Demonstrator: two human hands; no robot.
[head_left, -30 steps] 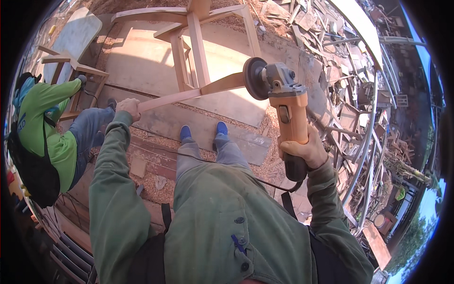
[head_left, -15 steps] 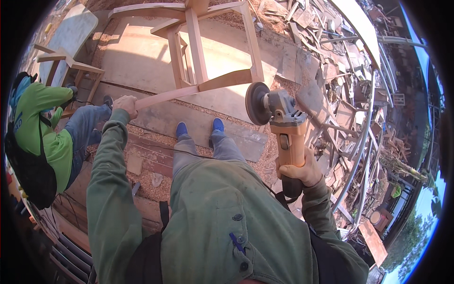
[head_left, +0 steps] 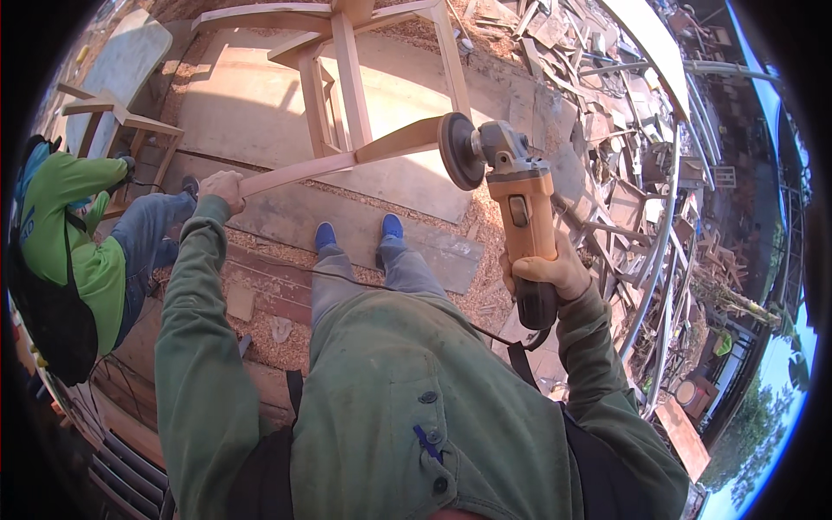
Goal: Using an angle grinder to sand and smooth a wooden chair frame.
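We cannot see the far end of the wood strip; the grinder's disc hides it.

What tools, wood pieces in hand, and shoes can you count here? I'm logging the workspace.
Grinder: 1
Curved wood strip: 1
Blue shoes: 2
Total: 4
The right hand holds the grinder; the left hand holds the strip.
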